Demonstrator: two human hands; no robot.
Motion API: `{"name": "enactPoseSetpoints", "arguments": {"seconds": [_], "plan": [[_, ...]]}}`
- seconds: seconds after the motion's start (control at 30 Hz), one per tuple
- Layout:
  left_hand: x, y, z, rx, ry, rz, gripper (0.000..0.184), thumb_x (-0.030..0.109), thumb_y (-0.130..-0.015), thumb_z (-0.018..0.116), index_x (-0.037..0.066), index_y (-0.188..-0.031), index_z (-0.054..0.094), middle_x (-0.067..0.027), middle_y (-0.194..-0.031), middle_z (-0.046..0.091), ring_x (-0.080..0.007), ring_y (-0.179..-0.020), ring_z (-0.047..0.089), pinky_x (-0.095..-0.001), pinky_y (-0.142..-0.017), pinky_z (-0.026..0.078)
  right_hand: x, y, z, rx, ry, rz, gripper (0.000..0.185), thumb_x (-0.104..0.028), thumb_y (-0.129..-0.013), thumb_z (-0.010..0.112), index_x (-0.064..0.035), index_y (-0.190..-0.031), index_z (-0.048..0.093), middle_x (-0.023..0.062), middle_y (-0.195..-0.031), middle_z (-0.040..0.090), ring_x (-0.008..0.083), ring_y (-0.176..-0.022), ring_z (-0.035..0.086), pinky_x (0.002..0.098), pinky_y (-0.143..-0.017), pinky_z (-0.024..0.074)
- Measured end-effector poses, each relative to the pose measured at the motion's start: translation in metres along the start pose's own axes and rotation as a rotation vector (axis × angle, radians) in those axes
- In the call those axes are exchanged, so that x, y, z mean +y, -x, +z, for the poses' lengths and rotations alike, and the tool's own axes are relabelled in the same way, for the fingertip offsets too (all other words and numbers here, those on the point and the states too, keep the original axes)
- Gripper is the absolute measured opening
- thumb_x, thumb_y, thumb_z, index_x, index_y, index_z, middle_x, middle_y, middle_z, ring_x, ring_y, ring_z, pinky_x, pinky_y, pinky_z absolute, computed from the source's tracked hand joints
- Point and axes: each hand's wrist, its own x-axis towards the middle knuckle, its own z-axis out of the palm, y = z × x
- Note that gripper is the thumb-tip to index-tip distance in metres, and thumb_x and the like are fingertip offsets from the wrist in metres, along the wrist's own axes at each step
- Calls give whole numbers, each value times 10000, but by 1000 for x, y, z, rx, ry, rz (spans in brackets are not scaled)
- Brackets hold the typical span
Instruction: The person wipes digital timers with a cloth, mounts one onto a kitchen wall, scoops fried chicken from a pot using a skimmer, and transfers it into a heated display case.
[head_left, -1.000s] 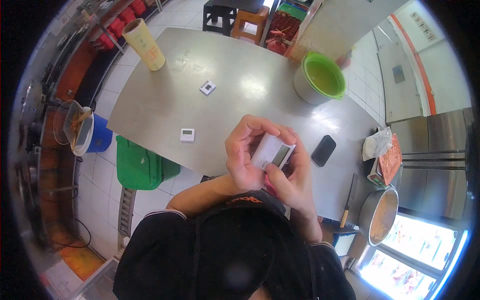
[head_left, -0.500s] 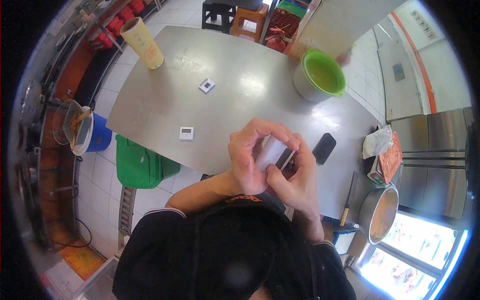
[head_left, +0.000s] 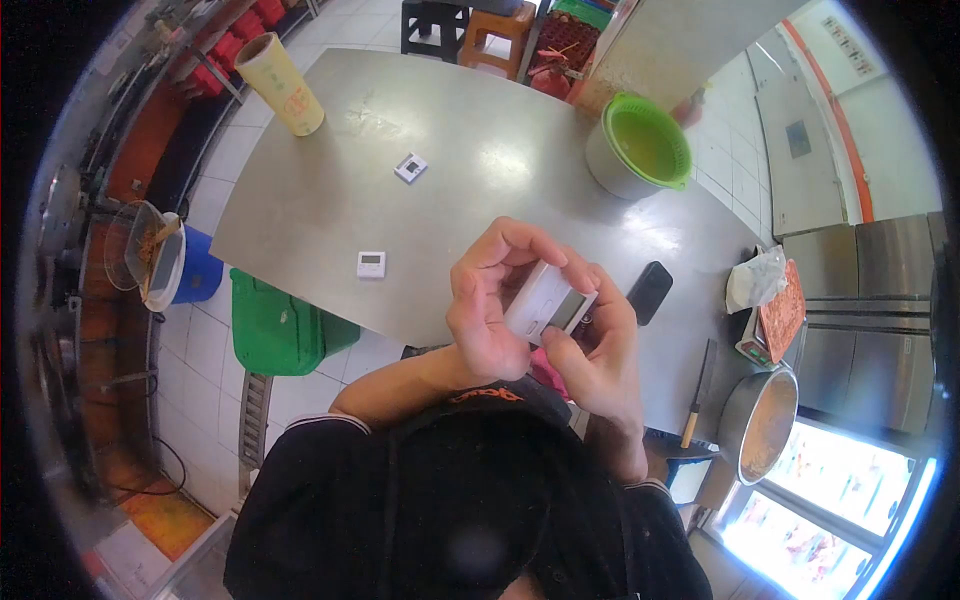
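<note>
A small white digital timer (head_left: pixel 540 304) with a grey screen is held between my two hands, above the near edge of the metal table (head_left: pixel 480 170). My left hand (head_left: pixel 488 318) curls around its left side, with fingers arched over the top. On the other side, my right hand (head_left: pixel 603 362) grips it, the thumb along the lower edge by the screen. Part of the timer is hidden by my fingers. Two similar white timers lie on the table: one at the left (head_left: pixel 371 265), its screen up, and another farther back (head_left: pixel 410 167).
A black phone-like object (head_left: pixel 650 292) lies right of my hands. Beyond it are a knife (head_left: pixel 700 390), a metal pot (head_left: pixel 728 430) and a scale (head_left: pixel 752 345). A green basket (head_left: pixel 683 150) sits in a pot at the back. A plastic-wrap roll (head_left: pixel 281 85) stands far left.
The timer has turned in my hands, so more of its white face and screen edge now shows. My right thumb has shifted slightly right and my left hand slightly left.
</note>
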Motion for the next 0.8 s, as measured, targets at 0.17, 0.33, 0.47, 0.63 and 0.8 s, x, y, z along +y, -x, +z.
{"name": "enactPoseSetpoints", "arguments": {"seconds": [0.17,0.33,0.47,0.63,0.8], "plan": [[-2,1,1,27,32,1,684,616,-979,235,-11,-1043,501,-244,-877,643,-323,-856,631,-457,-871,496,1,1,-1,-40,-29,10,487,-10,-763,626,45,-1222,476,78,-1039,569,116,-974,551,263,-829,477],[-3,3,2,40,-15,45,678,607,-978,254,-22,-1035,499,-250,-878,637,-318,-850,629,-437,-849,501,3,-2,1,-32,19,-6,458,-32,-762,639,34,-1188,484,74,-1011,576,108,-935,556,262,-785,486],[-3,2,-1,-4,-157,117,696,626,-969,329,-43,-1033,511,-226,-892,642,-268,-838,637,-382,-791,519,4,-3,2,-32,29,41,431,-47,-753,640,26,-1150,490,64,-962,581,98,-883,561,252,-724,485],[-5,3,-2,-10,-132,134,705,640,-965,395,-51,-1024,526,-203,-896,652,-230,-834,647,-348,-768,537,5,-3,-2,-51,197,18,417,-33,-746,617,33,-1139,495,48,-937,565,92,-877,558,245,-718,479],[0,3,1,54,24,35,642,586,-976,268,-14,-989,495,-254,-869,638,-317,-831,625,-446,-834,493,-1,-2,3,-47,21,21,438,-11,-757,605,32,-1177,489,45,-971,555,94,-921,555,243,-767,482]]}}
